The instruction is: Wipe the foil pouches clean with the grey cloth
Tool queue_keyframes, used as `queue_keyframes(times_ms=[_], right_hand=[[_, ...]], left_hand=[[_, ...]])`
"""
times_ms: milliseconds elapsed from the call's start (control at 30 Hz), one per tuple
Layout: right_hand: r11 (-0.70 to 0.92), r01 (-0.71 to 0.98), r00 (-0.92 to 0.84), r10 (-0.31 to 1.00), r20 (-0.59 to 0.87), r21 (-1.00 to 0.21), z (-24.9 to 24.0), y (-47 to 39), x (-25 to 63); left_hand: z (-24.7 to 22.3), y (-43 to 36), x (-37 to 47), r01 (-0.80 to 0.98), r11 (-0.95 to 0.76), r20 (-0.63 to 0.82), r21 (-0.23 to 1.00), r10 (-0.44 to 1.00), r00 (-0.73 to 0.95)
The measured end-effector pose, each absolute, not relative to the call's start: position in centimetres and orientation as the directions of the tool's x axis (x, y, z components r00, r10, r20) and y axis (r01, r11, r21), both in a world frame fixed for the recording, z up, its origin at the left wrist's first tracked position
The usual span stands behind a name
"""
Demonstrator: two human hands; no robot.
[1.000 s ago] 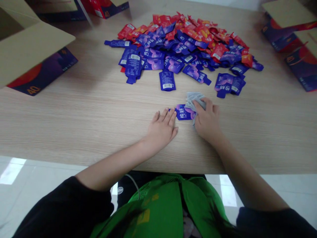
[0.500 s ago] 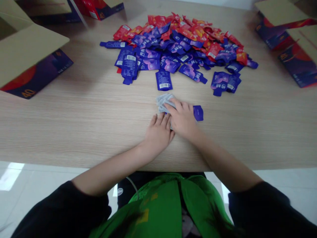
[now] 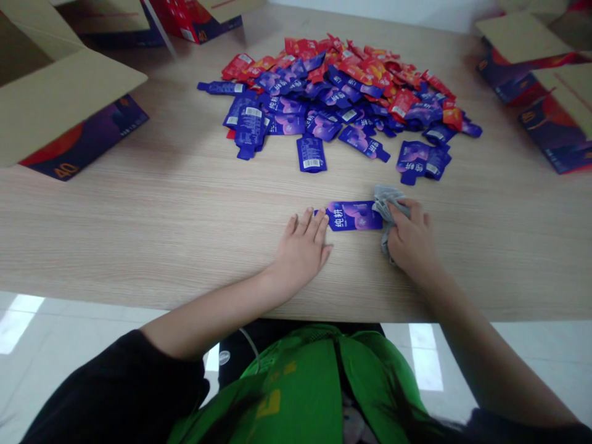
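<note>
A purple pouch with white characters (image 3: 355, 215) lies flat on the table, its narrow spout end to the left. My left hand (image 3: 303, 248) rests palm down with fingers stretched out, the fingertips on that narrow end. My right hand (image 3: 413, 240) is closed round a crumpled grey cloth (image 3: 389, 196), which touches the pouch's right end. Part of the cloth is hidden beneath the fingers. Just beyond, a single purple pouch with a barcode (image 3: 311, 155) lies by itself in front of the heap.
A heap of purple pouches (image 3: 287, 115) and red pouches (image 3: 370, 65) spreads across the table (image 3: 161, 246) at the back. Open cardboard boxes stand at the left (image 3: 87, 139) and right (image 3: 557, 132), with further boxes behind them.
My right hand and the cloth have moved right along the pouch, uncovering its printed face. My left hand stays at the pouch's left end. The view has shifted slightly.
</note>
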State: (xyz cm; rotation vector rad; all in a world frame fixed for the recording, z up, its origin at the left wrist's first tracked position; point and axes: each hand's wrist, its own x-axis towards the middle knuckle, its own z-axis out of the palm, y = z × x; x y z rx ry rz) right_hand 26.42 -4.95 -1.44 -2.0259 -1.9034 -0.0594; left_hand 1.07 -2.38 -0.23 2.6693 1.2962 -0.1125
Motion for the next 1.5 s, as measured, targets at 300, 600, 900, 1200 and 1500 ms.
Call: queue_keyframes(times_ms=[300, 600, 900, 1200, 1500], right_hand=[[0.163, 0.958, -0.107, 0.966, 0.234, -0.237, 0.6, -2.9, 17.8], [0.074, 0.994, -0.06, 0.986, 0.155, -0.083, -0.6, -4.0, 19.0], [-0.094, 0.995, 0.097, 0.981, 0.167, -0.025, -1.1, -6.2, 24.7], [0.099, 0.935, 0.038, 0.927, 0.374, -0.341, 0.9, -2.9, 25.1], [0.213, 0.975, -0.204, 0.972, 0.119, -0.064, -0.5, -2.2, 17.9]], left_hand=[[0.0, -3.5, 1.2, 0.791, -0.601, -0.142, 0.115, 0.778, 0.612], [0.0, -3.3, 1.0, 0.775, -0.624, -0.124, 0.102, 0.765, 0.632], [-0.1, -3.3, 1.1, 0.774, -0.627, -0.121, 0.093, 0.764, 0.634], [-0.4, -3.4, 1.2, 0.777, -0.621, -0.07, 0.106, 0.774, 0.629], [0.2, -3.3, 1.2, 0.773, -0.626, -0.057, 0.1, 0.772, 0.633]])
